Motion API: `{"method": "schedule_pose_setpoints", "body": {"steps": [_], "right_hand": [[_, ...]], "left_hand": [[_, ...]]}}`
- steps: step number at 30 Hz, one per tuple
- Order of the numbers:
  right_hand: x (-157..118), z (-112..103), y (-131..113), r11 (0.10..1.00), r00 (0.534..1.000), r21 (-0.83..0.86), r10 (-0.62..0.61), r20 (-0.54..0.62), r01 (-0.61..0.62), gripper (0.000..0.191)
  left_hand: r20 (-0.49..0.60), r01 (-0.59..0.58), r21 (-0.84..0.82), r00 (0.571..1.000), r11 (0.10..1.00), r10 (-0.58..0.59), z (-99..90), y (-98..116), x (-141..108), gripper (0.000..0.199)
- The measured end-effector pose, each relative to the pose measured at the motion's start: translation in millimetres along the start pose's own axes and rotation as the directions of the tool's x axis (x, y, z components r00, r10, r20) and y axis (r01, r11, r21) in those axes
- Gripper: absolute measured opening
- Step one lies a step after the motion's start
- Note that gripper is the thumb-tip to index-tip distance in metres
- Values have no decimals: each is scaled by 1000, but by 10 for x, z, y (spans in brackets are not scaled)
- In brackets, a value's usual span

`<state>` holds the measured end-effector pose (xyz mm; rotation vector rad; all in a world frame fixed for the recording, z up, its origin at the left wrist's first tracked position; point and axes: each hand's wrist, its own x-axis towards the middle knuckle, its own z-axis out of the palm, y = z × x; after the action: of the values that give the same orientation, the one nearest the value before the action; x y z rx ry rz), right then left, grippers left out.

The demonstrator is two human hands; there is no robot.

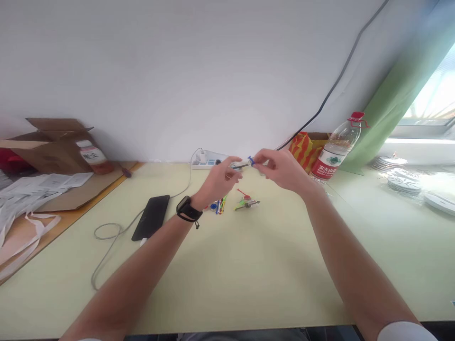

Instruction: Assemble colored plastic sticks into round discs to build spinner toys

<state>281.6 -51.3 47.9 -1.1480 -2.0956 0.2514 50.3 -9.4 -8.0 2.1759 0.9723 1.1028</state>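
- Both hands are raised beyond and to the right of the black rectangular phone (pixel 151 218), facing each other. The left hand (pixel 217 180) is nearer the phone, thumb and forefinger brought close around a thin dark rod, its other fingers loosely curled; the exact contact is hard to see. The right hand (pixel 282 169), farther right of the phone, has thumb and fingertips pinched on a small blue plastic piece.
- Pale yellow-green tabletop (pixel 213 284), spreading to every side of the phone.
- Large clear plastic bottle with red cap and red label (pixel 329 158), far to the right of the phone and beyond it, past the right hand.
- White power strip with several sockets (pixel 204 166), beyond the phone and to its right.
- Small grey and green plastic assembly (pixel 248 204), lying right of the phone, below the gap between the hands, held by neither.
- Group of bright plastic sticks and round pieces (pixel 222 205), right of the phone, between it and that assembly.
- Thin dark rod (pixel 241 166), its long axis nearly crosswise, pointing away from the phone's side toward the blue piece.
- Small blue plastic piece (pixel 251 161), just off the rod's right end and slanted across its line; whether they touch, I cannot tell.
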Motion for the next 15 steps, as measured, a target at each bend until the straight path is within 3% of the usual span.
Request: {"method": "schedule_pose_setpoints", "body": {"steps": [4,9,15], "right_hand": [[28,147,0,979,997,-193,-57,58,67,15],[68,278,-29,921,988,-390,52,143,8,18],[59,277,-105,879,977,-477,123,174,-26,13]], "left_hand": [[-7,3,2,1000,1000,-3,-23,-1,-2,46],[7,-36,17,999,999,36,-35,-1,2,42],[4,-63,42,998,997,63,-36,36,-3,35]]}}
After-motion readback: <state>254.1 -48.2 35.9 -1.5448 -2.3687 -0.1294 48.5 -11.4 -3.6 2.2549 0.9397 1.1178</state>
